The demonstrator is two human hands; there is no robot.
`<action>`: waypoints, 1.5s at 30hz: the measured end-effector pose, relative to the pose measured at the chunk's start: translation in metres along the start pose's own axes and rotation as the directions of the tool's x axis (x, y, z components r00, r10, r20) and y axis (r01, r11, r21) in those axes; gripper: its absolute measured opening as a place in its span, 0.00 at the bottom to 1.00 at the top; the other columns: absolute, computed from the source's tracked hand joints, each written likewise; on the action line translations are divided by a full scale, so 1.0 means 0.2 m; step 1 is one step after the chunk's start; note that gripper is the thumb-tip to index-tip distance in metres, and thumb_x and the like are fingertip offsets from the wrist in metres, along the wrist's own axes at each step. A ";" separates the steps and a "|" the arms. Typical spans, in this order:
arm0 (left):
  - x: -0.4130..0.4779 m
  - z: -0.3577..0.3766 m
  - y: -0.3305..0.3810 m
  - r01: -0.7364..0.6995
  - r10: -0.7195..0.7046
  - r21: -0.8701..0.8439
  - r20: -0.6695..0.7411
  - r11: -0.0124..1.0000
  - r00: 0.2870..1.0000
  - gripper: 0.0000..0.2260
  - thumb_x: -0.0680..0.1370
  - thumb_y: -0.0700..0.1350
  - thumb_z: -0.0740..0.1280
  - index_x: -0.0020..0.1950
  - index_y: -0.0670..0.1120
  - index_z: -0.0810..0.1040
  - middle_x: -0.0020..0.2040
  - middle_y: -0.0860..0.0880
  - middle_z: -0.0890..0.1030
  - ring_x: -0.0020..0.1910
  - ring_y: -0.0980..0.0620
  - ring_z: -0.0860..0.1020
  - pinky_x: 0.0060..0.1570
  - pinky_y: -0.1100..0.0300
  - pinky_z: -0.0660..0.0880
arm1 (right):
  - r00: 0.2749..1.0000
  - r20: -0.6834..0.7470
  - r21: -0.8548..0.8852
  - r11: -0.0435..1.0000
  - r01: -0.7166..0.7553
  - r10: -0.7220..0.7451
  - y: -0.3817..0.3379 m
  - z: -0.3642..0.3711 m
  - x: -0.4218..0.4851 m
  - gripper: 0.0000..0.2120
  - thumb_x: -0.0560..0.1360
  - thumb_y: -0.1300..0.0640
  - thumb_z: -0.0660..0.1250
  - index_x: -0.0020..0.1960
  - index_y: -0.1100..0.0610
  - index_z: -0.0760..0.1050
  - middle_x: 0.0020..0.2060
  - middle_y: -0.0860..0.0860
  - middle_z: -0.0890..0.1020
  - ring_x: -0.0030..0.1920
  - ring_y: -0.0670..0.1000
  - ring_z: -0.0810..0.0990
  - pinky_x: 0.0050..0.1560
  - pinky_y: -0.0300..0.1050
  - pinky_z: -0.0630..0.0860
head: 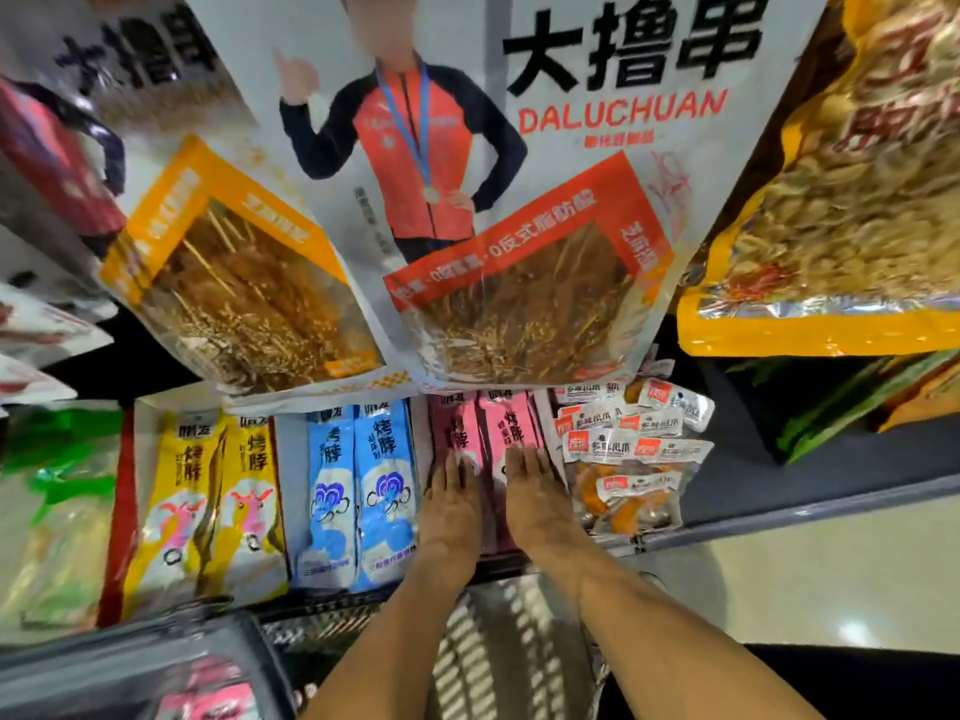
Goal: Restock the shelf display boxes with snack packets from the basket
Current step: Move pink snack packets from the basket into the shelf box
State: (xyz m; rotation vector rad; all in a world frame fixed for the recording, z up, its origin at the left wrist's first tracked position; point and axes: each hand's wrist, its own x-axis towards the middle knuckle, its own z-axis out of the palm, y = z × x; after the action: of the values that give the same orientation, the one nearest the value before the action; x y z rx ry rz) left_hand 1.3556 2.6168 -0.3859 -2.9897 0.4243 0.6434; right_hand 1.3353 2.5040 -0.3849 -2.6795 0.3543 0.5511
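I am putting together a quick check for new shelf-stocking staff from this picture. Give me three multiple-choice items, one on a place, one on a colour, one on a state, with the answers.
1. Where do both hands rest?
A. on the pink packets
B. on the blue packets
C. on the yellow packets

2. What colour are the packets directly left of the pink ones?
A. green
B. blue
C. orange

3. How are the hands?
A. clenched in fists
B. each lifting a packet
C. flat, fingers extended, pressing down

Answers:
1. A: the left hand and right hand lie side by side on the pink packets.
2. B: the blue packets sit between the pink and the yellow packets.
3. C: both palms face down, fingers straight, nothing gripped.
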 end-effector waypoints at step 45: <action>-1.80 0.10 -1.35 0.843 -0.827 -0.416 0.294 0.341 0.479 0.15 0.78 0.49 0.62 0.62 0.47 0.77 0.62 0.46 0.79 0.62 0.44 0.77 0.63 0.49 0.69 | 0.672 0.358 -0.352 0.573 0.740 -0.648 -1.50 0.21 -1.15 0.19 0.78 0.53 0.62 0.67 0.58 0.67 0.62 0.58 0.74 0.63 0.61 0.73 0.58 0.54 0.73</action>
State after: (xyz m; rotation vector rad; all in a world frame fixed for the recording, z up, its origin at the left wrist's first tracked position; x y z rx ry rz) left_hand 1.1066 2.9709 -0.2574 -2.9620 -1.4924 0.7102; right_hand 1.2109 2.8288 -0.2300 -2.8369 -1.0191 0.6765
